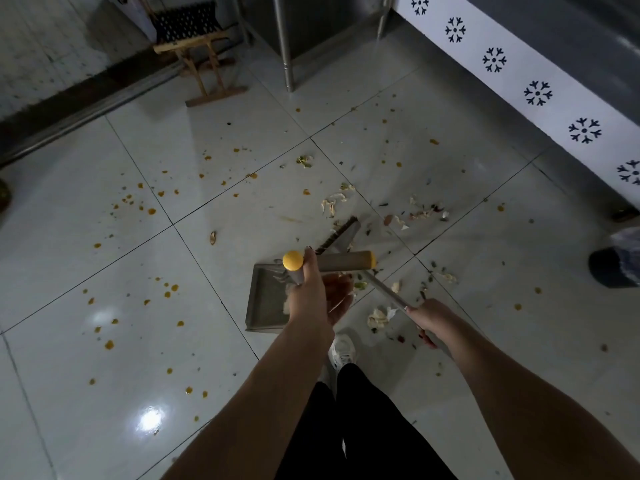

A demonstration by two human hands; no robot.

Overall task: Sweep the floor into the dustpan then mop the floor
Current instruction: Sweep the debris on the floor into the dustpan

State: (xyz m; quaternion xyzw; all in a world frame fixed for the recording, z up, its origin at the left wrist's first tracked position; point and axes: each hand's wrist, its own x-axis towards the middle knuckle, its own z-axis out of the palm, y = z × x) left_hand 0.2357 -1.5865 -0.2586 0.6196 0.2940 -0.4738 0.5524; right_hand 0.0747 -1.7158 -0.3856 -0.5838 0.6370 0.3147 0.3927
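Head view: left hand (308,292) fingers (309,251) clasp the dustpan (266,306) handle, right hand (427,322) fingers grip the broom (384,292); best keep the pan's lip flat, strokes short.

The dustpan (266,299) rests on the floor (194,344) and serves as reference. The broom (337,233) has its head just behind it. Scraps (377,318) lie right and behind-right of it, and spots (169,289) lie to its left. A shoe (343,351) stands just nearer. The bin (613,268) is well right, and the stool (194,39) and table leg (288,64) are well behind.
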